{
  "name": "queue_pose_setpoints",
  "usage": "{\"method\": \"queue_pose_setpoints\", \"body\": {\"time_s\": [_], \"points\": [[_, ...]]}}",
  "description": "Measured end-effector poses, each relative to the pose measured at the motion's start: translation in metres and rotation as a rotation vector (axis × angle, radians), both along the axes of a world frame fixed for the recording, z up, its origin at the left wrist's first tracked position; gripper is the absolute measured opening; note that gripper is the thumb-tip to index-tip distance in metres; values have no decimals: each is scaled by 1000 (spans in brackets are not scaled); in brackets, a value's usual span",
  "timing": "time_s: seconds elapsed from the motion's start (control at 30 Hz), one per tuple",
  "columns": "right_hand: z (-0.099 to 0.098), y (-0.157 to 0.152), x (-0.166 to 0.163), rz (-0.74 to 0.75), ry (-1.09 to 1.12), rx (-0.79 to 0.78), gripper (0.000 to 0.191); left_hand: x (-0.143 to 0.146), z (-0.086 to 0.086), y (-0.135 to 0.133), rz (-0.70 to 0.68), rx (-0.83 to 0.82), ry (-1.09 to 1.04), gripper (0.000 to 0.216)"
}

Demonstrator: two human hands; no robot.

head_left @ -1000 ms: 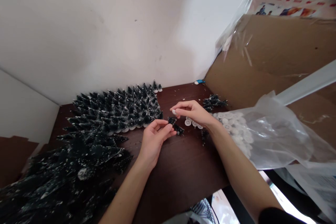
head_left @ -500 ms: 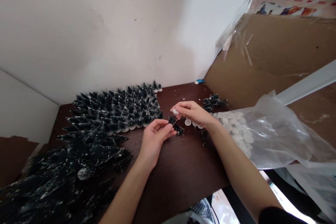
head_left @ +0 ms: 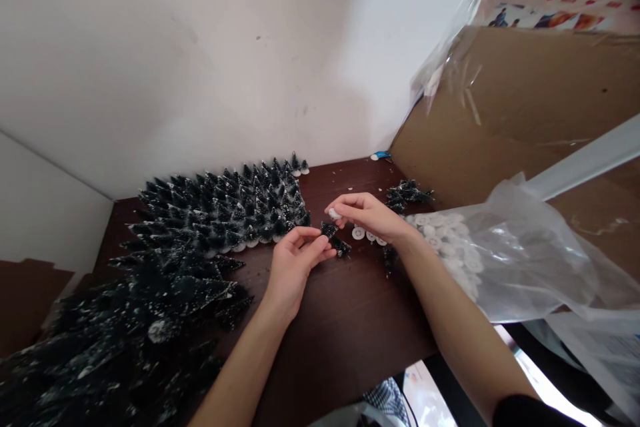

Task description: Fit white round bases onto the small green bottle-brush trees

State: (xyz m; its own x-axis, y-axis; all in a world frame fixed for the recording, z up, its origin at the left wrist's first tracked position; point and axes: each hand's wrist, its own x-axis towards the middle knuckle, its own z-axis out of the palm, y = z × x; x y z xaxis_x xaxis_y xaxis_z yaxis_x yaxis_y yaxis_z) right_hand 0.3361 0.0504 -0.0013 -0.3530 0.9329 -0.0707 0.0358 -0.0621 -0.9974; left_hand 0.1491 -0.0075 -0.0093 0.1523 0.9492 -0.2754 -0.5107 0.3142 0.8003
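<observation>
Between the thumb and fingers of my left hand (head_left: 297, 263) is a small dark green miniature tree (head_left: 329, 229) with white flecks. Another miniature tree (head_left: 342, 247) lies right beside it, close to the fingertips; whether it is also held I cannot tell. My right hand (head_left: 367, 215), just above and to the right, pinches a small white round base (head_left: 335, 214). The base is a short gap from the held tree. Below my right hand, several white round bases (head_left: 358, 233) lie in a row on the dark table (head_left: 345, 320), partly hidden by the wrist.
Rows of miniature trees on white bases (head_left: 225, 207) stand at the left back, with a heap of loose trees (head_left: 145, 307) before them. At right are a clear bag of white bases (head_left: 450, 247), more loose trees (head_left: 407, 193) and a large cardboard box (head_left: 540, 100). A blue-and-white object (head_left: 381, 155) lies near the wall.
Almost nothing differs. The white base in my right hand has tilted slightly, and both hands stay in place.
</observation>
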Motion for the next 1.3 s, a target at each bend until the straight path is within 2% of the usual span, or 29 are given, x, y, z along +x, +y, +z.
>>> {"method": "queue_pose_setpoints", "body": {"time_s": [1.3], "points": [[5, -2, 0, -3, -66, -26, 25, -2, -1, 0, 51, 3, 18, 31]]}}
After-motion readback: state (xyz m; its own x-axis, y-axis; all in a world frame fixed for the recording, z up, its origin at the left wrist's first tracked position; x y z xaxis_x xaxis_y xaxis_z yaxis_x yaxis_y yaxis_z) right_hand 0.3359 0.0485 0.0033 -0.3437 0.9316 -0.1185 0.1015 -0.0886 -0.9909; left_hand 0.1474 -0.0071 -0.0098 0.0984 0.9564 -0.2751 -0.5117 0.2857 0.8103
